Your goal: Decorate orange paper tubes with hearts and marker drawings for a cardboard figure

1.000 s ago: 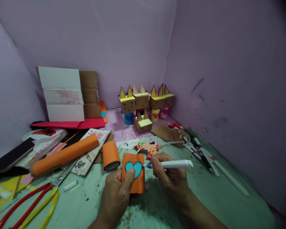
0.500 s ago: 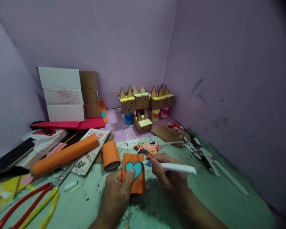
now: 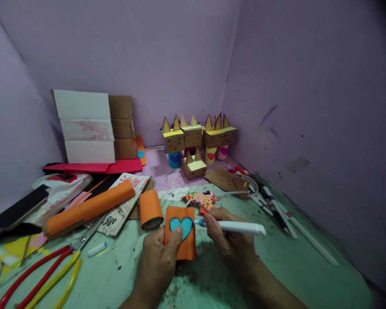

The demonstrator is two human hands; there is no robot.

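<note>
My left hand point(image 3: 159, 257) grips an orange paper piece point(image 3: 189, 249), its thumb lying across a blue heart point(image 3: 187, 225) with a dark outline. In my right hand point(image 3: 230, 238) is a white marker point(image 3: 241, 227), its blue tip close to the heart's right edge; I cannot tell whether tip and paper touch. A short orange tube point(image 3: 150, 208) stands just beyond my left hand. Behind my right hand lies a patterned, floral-looking piece point(image 3: 201, 199). The marker's cap point(image 3: 97, 249), or something like it, rests to the left on the green tabletop point(image 3: 116, 287).
Scissors point(image 3: 56, 266) with red and yellow handles lie at the left front. A long orange roll point(image 3: 90, 208) sits on printed paper. Cardboard figures with pointed ears point(image 3: 193, 137) stand at the back. Pens point(image 3: 276, 210) lie along the right wall. Folded cardboard point(image 3: 86, 128) leans at the back left.
Both hands keep their hold on the orange piece and the marker. The marker tip has shifted slightly along the heart's right edge; the view has moved a little.
</note>
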